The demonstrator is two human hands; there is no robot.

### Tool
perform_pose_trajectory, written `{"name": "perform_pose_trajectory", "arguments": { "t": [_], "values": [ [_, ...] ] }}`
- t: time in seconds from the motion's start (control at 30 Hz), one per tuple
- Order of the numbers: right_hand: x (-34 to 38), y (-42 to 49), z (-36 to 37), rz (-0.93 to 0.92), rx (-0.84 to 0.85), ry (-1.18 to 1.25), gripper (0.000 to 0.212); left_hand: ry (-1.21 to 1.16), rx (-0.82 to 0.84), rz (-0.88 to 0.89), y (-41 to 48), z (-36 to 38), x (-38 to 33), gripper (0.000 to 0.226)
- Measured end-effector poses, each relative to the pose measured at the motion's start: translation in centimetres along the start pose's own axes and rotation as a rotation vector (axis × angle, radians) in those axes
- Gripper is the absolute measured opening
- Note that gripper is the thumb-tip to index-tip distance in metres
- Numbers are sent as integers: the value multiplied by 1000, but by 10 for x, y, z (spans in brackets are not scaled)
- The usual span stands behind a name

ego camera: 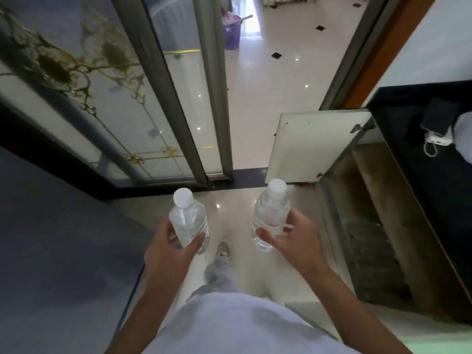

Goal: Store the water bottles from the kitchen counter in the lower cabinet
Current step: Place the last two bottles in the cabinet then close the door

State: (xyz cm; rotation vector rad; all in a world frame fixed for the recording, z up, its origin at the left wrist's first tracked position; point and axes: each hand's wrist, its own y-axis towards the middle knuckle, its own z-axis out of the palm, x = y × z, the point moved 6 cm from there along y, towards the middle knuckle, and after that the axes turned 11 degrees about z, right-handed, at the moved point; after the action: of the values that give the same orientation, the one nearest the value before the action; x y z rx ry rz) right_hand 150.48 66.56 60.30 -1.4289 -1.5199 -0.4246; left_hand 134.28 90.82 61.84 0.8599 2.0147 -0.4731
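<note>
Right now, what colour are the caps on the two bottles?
Both white: left bottle's cap and right bottle's cap, head view.

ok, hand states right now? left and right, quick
Left hand: grips a clear water bottle, white cap on, upright.
Right hand: grips a second water bottle, also capped.

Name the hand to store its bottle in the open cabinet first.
Likely right: the right hand, gripping the right water bottle, is nearer the open lower cabinet; the left hand with the left water bottle is farther away.
</note>
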Motion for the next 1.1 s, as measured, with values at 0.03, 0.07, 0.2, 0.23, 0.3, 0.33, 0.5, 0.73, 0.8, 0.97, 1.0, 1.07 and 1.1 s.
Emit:
{"name": "perform_pose_trajectory", "arguments": {
  "t": [0.03, 0.07, 0.2, 0.23, 0.3, 0.33, 0.5, 0.73, 0.8, 0.97, 1.0, 1.07, 1.1],
  "values": [
    [-5, 6, -8, 26, -44, -3, 63, 5, 55, 38, 21, 15, -6, 53],
    [-11, 13, -17, 59, -94, 7, 66, 1, 121, 76, 44, 33, -12, 53],
    [-34, 16, -55, 241, -311, 63, 52, 17, 375, 214, 115, 97, -47, 53],
    [-39, 14, -64, 296, -385, 78, 46, 22, 445, 255, 132, 115, -58, 51],
    [-49, 7, -76, 410, -512, 107, 37, 25, 578, 334, 157, 149, -85, 49],
    [-55, 1, -81, 468, -565, 132, 37, 32, 644, 379, 163, 168, -99, 48],
    [-86, -37, -94, 725, -773, 258, 51, 43, 899, 521, 160, 249, -156, 43],
    [-116, -24, -115, 830, -823, 336, 51, 74, 1018, 553, 148, 317, -181, 48],
    [-118, 1, -127, 809, -808, 346, 56, 82, 992, 556, 157, 323, -185, 48],
    [-99, 77, -159, 729, -701, 281, 54, 100, 912, 502, 195, 327, -189, 48],
    [-93, 90, -164, 714, -683, 267, 54, 100, 894, 489, 204, 328, -189, 47],
    [-84, 111, -172, 689, -673, 263, 54, 106, 876, 485, 220, 333, -193, 48],
    [-81, 120, -174, 685, -675, 276, 55, 114, 880, 489, 227, 338, -196, 48]
  ]
}}
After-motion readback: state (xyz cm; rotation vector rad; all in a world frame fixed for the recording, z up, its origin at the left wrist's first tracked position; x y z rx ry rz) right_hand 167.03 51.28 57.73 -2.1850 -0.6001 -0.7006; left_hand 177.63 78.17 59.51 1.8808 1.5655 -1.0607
